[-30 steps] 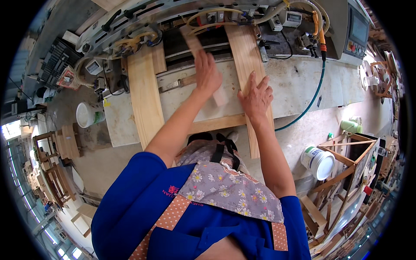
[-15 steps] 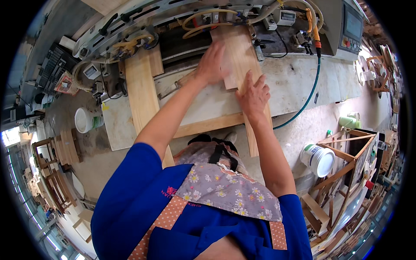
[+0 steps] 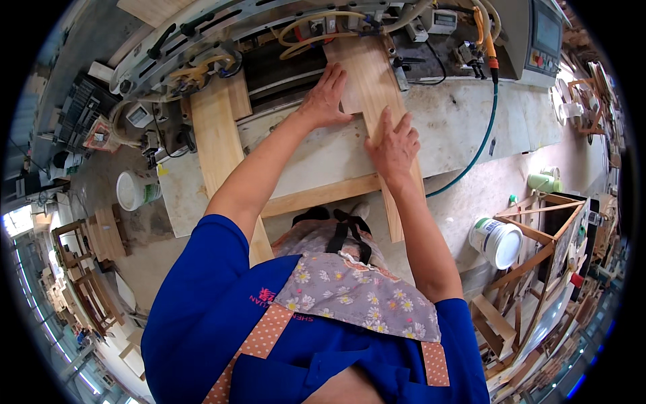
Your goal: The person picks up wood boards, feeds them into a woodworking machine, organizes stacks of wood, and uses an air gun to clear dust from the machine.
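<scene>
Fingers apart, my left hand (image 3: 325, 101) rests against the left edge of a short pale wooden board (image 3: 346, 84), its thumb at the near end. This short piece lies alongside a long wooden board (image 3: 383, 87) on the right. My right hand (image 3: 394, 147) lies open over that long board, fingers spread along its right side. On the left, another long board (image 3: 221, 145) runs toward me, partly hidden by my left forearm. A second short board (image 3: 239, 97) sits beside its far end. Between the long boards stretches a wooden crosspiece (image 3: 323, 194).
Behind the boards stands a machine with a slotted metal beam (image 3: 195, 34), hoses and a control panel (image 3: 544, 40). A teal hose (image 3: 484, 145) curves down on the right. White buckets stand at the left (image 3: 136, 190) and right (image 3: 496, 242), near a wooden rack (image 3: 538, 232).
The short board on the right has shifted away from me along the long board. My left hand, blurred before, now sits at its edge. My right hand stays nearly in place.
</scene>
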Tool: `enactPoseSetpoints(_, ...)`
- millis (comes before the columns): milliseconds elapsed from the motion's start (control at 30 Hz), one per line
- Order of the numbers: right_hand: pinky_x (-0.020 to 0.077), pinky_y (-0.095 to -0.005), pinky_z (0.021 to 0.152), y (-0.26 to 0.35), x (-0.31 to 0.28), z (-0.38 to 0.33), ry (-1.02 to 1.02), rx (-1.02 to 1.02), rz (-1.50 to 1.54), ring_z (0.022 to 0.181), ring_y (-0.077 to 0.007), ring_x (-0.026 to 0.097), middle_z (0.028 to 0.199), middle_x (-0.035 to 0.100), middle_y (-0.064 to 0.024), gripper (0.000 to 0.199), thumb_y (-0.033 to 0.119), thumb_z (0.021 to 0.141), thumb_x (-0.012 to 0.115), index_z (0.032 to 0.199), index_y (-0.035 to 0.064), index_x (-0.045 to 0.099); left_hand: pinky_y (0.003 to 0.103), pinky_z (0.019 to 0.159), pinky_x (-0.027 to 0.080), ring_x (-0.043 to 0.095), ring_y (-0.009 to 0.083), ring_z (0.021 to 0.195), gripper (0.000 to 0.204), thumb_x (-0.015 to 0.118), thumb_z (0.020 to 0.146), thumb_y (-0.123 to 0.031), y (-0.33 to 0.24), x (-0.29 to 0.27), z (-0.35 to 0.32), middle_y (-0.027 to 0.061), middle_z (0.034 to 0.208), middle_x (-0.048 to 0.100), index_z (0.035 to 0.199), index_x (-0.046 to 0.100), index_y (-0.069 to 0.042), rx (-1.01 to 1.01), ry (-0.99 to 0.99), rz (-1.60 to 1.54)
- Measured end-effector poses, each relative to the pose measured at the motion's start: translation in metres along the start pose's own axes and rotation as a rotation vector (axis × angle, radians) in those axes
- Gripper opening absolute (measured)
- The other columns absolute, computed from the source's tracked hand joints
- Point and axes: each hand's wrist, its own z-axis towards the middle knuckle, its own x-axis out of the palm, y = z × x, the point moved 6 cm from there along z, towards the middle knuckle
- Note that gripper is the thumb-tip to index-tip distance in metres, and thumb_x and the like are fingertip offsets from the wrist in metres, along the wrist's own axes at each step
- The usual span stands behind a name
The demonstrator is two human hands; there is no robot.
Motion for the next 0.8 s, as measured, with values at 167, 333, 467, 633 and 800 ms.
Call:
enactPoseSetpoints(167,0.0386,-0.0501,0.09,0.003,0.0,0.002,0.007,0.013,-0.001,0.114,-0.0437,0.043,0.142,0.03,-0.0277,0.086,0.039,0.068,0.076,0.142,0.0212,0.035,0.039,0.114,0.025,0.014,0.0354,0.143,0.11,0.084,0.058,-0.036,-0.003,-0.008,-0.001,0.0219,0.152,0.017,0.143,0.024,0.0,-0.1,0.075,0.057)
enactPoseSetpoints(333,0.0376,-0.0508,0.091,0.001,0.002,0.001,0.034,0.036,0.01,0.115,-0.0435,0.043,0.143,0.03,-0.0269,0.086,0.038,0.068,0.076,0.142,0.0214,0.034,0.039,0.087,0.048,0.054,0.033,0.111,0.057,0.075,0.074,-0.029,-0.031,-0.023,-0.044,0.0193,0.121,0.055,0.116,0.053,0.002,-0.337,-0.24,-0.424)
enactPoseSetpoints(467,0.0357,-0.0506,0.093,0.001,0.002,0.002,0.056,0.048,0.053,0.117,-0.0428,0.041,0.144,0.029,-0.027,0.085,0.037,0.068,0.076,0.142,0.0215,0.036,0.028,0.067,0.051,0.063,0.0178,0.077,0.038,0.063,0.089,-0.039,-0.044,0.06,-0.071,0.0053,0.086,0.066,0.1,0.062,-0.003,-0.79,-0.042,-1.241)
enactPoseSetpoints(633,0.0377,-0.0504,0.091,0.0,0.0,0.003,0.004,0.026,0.009,0.114,-0.0423,0.044,0.143,0.031,-0.0272,0.083,0.039,0.068,0.074,0.141,0.0217,0.038,0.03,0.064,0.045,0.058,0.0134,0.073,0.033,0.062,0.089,-0.033,-0.038,0.105,-0.037,0.0058,0.079,0.063,0.092,0.065,0.0,-0.892,0.025,-1.428)
enactPoseSetpoints(800,0.0399,-0.0507,0.09,-0.006,-0.001,0.005,0.047,0.052,0.009,0.114,-0.0416,0.046,0.142,0.033,-0.0261,0.078,0.04,0.069,0.074,0.138,0.0217,0.042,0.029,0.07,0.049,0.061,0.0146,0.08,0.03,0.06,0.091,-0.023,-0.044,0.111,-0.023,0.0072,0.094,0.066,0.105,0.061,0.003,-0.82,-0.255,-1.398)
